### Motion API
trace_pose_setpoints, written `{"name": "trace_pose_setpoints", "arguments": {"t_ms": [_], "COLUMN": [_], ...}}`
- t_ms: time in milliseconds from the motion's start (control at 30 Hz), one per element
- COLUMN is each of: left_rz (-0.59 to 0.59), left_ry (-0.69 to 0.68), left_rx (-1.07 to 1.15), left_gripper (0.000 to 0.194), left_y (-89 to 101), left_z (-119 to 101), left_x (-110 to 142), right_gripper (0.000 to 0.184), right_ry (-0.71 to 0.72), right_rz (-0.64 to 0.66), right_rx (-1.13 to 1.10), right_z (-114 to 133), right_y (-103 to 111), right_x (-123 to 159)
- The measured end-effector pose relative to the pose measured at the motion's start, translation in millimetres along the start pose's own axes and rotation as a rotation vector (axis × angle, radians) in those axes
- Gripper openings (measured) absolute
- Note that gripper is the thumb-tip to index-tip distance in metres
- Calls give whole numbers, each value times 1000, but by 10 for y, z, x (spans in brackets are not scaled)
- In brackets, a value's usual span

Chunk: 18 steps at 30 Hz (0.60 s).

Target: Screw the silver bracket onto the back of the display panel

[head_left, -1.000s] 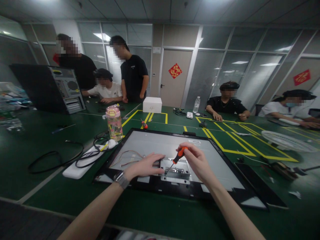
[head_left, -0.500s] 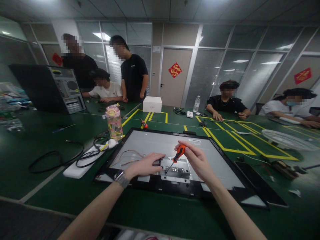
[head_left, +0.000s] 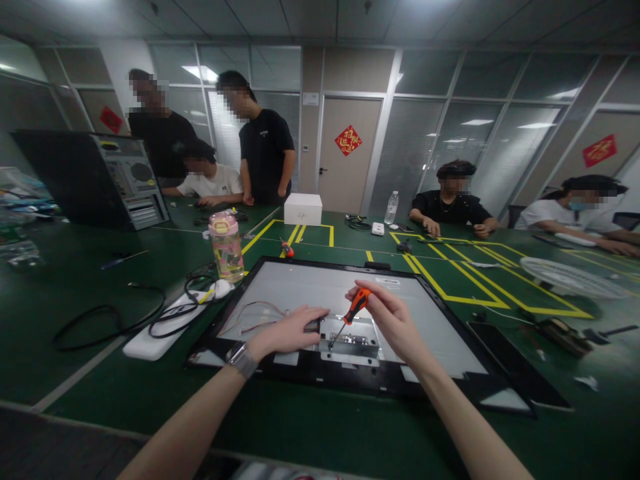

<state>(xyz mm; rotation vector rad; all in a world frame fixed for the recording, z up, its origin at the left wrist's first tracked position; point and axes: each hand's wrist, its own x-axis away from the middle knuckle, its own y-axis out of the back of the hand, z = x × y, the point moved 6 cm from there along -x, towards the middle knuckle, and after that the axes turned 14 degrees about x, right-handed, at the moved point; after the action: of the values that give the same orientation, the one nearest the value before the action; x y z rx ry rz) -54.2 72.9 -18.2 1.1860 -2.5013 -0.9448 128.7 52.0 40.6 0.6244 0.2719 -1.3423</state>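
Observation:
A flat screen panel (head_left: pixel 290 287) with a black frame lies on the table in front of me, its pale back facing up. At its middle is a metal bracket (head_left: pixel 367 350). My right hand (head_left: pixel 393 317) grips an orange and black screwdriver (head_left: pixel 357 305), tilted, its tip down at the bracket's left part. Whether the tip sits in a screw is too small to tell. My left hand (head_left: pixel 293 330) lies flat with fingers stretched, against the bracket's left side. Thin wires (head_left: pixel 250 310) run over the panel beside it.
Left of the panel are a white power strip (head_left: pixel 160 333) with black cables and a drink bottle (head_left: pixel 226 247). A second screwdriver (head_left: pixel 287 249) and a white box (head_left: pixel 303 209) stand beyond it. A dark flat panel (head_left: pixel 520 363) lies right. Several people sit or stand across the table.
The view has shifted very slightly. Both hands and the screwdriver keep nearly the same place on the panel. Across the table, a seated person's hand has moved a little.

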Motion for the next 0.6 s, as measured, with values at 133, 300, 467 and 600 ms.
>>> {"name": "trace_pose_setpoints", "arguments": {"t_ms": [133,300,467,600], "left_rz": [-1,6,6,5], "left_ry": [11,25,20,23], "left_rx": [-6,-3,-9,-12], "left_gripper": [60,62,61,61], "left_y": [-1,-7,-2,2], "left_z": [22,33,-18,-40], "left_x": [-9,-14,-4,5], "right_gripper": [24,17,33,23], "right_ry": [-3,101,113,98], "right_rz": [-69,-205,-109,-174], "right_rx": [59,258,272,235], "right_z": [6,121,146,120], "right_y": [30,82,-10,-1], "right_x": [-10,21,52,48]}}
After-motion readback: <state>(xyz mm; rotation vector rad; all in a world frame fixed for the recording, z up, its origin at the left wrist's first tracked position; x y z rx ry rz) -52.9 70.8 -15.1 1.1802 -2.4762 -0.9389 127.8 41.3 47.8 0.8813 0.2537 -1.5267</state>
